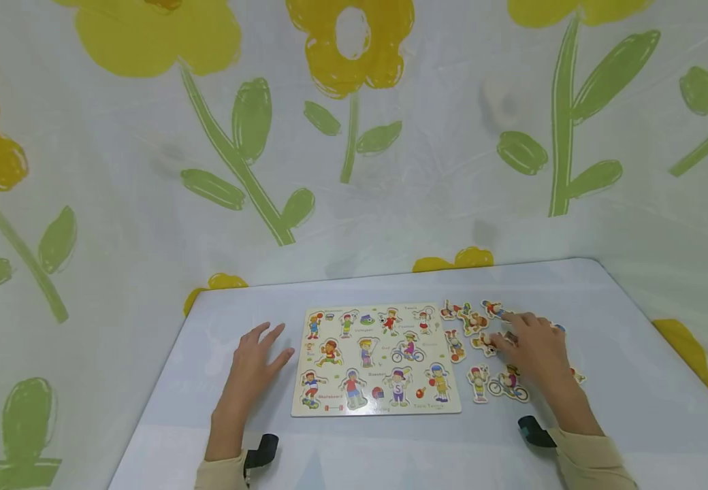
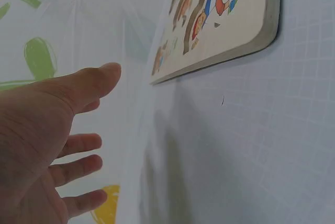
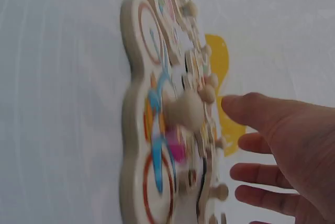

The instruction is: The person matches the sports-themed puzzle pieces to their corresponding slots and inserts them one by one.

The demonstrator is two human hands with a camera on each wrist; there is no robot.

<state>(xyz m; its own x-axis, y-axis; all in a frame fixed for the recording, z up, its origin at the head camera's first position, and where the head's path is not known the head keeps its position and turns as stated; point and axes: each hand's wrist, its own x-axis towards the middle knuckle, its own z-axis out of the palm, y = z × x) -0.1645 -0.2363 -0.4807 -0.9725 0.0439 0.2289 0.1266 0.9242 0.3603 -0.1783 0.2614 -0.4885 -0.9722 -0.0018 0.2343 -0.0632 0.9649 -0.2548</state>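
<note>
A wooden puzzle board (image 1: 344, 361) printed with sports figures lies flat on the table. To its left hovers my left hand (image 1: 254, 367), fingers spread and holding nothing; the left wrist view shows its thumb pointing toward the board's edge (image 2: 230, 51). My right hand (image 1: 533, 350) is over the loose puzzle pieces right of the board, its fingers extended and slightly bent. In the right wrist view a bicycle piece (image 3: 138, 77) with a round wooden knob (image 3: 186, 111) stands close in front, and nothing shows between the thumb and fingers of that hand (image 3: 293, 150).
Several loose pieces lie around the right hand, among them a standing figure (image 1: 478, 382), a cyclist (image 1: 509, 383) and a figure (image 1: 455, 346) beside the board's edge. The white table (image 1: 366, 456) meets a flower-printed cloth (image 1: 391, 224) behind.
</note>
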